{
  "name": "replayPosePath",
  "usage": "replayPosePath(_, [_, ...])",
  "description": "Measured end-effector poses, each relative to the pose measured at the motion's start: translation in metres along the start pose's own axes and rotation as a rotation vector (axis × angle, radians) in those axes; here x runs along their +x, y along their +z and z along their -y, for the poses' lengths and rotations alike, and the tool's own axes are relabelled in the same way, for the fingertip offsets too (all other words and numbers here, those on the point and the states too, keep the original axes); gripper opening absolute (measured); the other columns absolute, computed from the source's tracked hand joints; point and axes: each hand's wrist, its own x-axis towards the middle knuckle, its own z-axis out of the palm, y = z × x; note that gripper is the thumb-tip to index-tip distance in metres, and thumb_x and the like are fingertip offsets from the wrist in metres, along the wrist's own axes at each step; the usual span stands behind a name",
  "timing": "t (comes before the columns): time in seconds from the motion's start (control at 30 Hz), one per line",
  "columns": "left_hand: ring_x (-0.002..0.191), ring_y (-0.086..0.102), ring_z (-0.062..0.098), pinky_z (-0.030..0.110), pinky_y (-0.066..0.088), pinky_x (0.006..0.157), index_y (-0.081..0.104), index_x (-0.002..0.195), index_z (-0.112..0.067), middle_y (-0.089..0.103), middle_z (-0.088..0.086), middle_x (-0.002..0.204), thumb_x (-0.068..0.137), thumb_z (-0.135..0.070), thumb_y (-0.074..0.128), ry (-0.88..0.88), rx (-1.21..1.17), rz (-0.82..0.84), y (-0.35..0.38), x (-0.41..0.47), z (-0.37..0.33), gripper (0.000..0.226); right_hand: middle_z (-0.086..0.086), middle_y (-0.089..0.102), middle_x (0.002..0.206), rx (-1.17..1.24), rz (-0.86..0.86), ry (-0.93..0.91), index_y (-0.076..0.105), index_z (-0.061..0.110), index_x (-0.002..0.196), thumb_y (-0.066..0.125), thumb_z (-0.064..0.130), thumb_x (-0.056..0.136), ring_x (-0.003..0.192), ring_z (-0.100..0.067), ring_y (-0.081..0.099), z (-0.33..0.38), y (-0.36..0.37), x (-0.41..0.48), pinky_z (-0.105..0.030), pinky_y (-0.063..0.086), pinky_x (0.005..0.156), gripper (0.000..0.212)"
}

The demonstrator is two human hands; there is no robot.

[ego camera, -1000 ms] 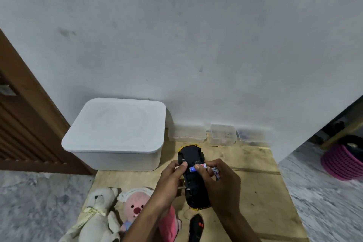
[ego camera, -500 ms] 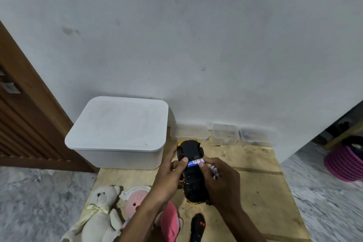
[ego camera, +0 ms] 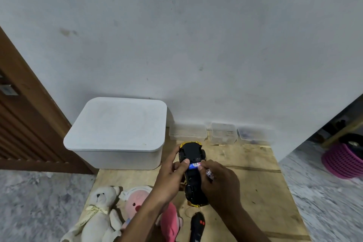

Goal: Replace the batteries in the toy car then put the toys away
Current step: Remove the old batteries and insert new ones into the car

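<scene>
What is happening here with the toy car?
A person holds the toy car upside down over the wooden board. The left hand grips the car, its thumb on a blue battery at the underside. The right hand touches that battery and holds a second battery between its fingers. The white bin has its lid on. The white bear, pink plush and remote lie on the board, not yet put away.

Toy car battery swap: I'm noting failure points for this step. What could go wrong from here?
The battery that the left hand and right hand press into the upturned toy car could seat skewed or spring out; its polarity is unreadable. The spare battery, pinched in the same right hand, could slip and roll across the plywood board.
</scene>
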Motion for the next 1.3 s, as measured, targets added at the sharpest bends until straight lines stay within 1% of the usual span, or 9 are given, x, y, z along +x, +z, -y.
replayPosePath(0.13, [0.093,0.075,0.020,0.034,0.061,0.063,0.047,0.140,-0.045,0.075,0.003,0.103,0.101,-0.025,0.057,-0.044,-0.045,-0.016,0.000,0.003,-0.003,0.045,0.015,0.067,0.066,0.457,0.019,0.267,0.070,0.020,0.088,0.065,0.006,0.091,0.061,-0.001,0.065,0.003,-0.007,0.009,-0.013,0.048,0.050,0.016])
replayPosePath(0.23, [0.100,0.074,0.022,0.036,0.061,0.064,0.049,0.139,-0.044,0.073,-0.002,0.110,0.101,-0.025,0.058,-0.059,-0.079,-0.028,-0.003,0.003,-0.004,0.044,0.011,0.054,0.053,0.684,0.015,0.437,0.066,0.021,0.080,0.051,0.013,0.086,0.050,-0.008,0.046,-0.001,-0.016,0.012,-0.022,0.037,0.047,0.018])
replayPosePath(0.3, [0.102,0.073,0.020,0.039,0.062,0.066,0.050,0.137,-0.042,0.071,-0.002,0.112,0.101,-0.023,0.058,-0.057,-0.082,-0.041,-0.006,0.002,-0.004,0.042,0.006,0.043,0.051,0.805,0.045,0.542,0.068,0.018,0.087,0.046,0.019,0.081,0.049,-0.015,0.035,-0.005,-0.022,0.014,-0.024,0.030,0.045,0.023])
replayPosePath(0.37, [0.099,0.073,0.018,0.042,0.063,0.067,0.052,0.135,-0.041,0.072,-0.003,0.109,0.101,-0.021,0.057,-0.051,-0.082,-0.049,-0.009,0.002,-0.004,0.039,-0.001,0.037,0.052,0.896,0.097,0.601,0.070,0.014,0.099,0.045,0.012,0.091,0.049,-0.017,0.031,-0.006,-0.030,0.019,-0.024,0.028,0.043,0.027])
replayPosePath(0.6, [0.094,0.074,0.013,0.053,0.060,0.076,0.052,0.134,-0.042,0.074,-0.011,0.102,0.101,-0.022,0.058,-0.050,-0.063,-0.067,-0.009,0.001,0.002,0.040,-0.011,0.057,0.089,0.954,0.341,0.653,0.069,0.021,0.119,0.049,0.015,0.101,0.076,-0.024,0.058,-0.003,-0.047,0.030,-0.028,0.047,0.052,0.028])
replayPosePath(0.8, [0.097,0.072,0.012,0.049,0.062,0.075,0.051,0.137,-0.040,0.071,-0.014,0.104,0.101,-0.022,0.057,-0.047,-0.055,-0.069,-0.005,0.001,0.001,0.040,-0.003,0.054,0.085,0.781,0.421,0.566,0.072,0.031,0.112,0.050,0.030,0.102,0.077,-0.019,0.044,0.001,-0.049,0.030,-0.026,0.037,0.060,0.024])
replayPosePath(0.97, [0.089,0.073,0.006,0.040,0.062,0.068,0.050,0.138,-0.039,0.074,-0.017,0.093,0.101,-0.022,0.056,-0.040,-0.058,-0.048,-0.004,0.000,0.003,0.041,0.014,0.070,0.082,0.776,0.392,0.441,0.075,0.025,0.101,0.060,0.022,0.097,0.064,-0.005,0.049,0.007,-0.046,0.027,-0.018,0.037,0.055,0.016])
replayPosePath(1.13, [0.094,0.073,0.011,0.038,0.062,0.068,0.050,0.137,-0.040,0.073,-0.006,0.105,0.101,-0.024,0.058,-0.043,-0.060,-0.050,-0.002,-0.002,0.003,0.041,0.011,0.075,0.098,0.537,0.228,0.086,0.076,0.023,0.097,0.075,0.009,0.086,0.096,-0.003,0.069,0.004,-0.033,0.026,-0.020,0.055,0.081,0.019])
replayPosePath(1.3, [0.100,0.071,0.016,0.041,0.061,0.067,0.050,0.138,-0.037,0.071,-0.007,0.104,0.101,-0.021,0.056,-0.039,-0.090,-0.048,-0.004,-0.002,0.000,0.040,0.008,0.077,0.098,0.309,0.232,-0.164,0.077,0.022,0.102,0.075,0.024,0.084,0.089,-0.002,0.071,0.009,-0.025,0.016,-0.023,0.059,0.077,0.019])
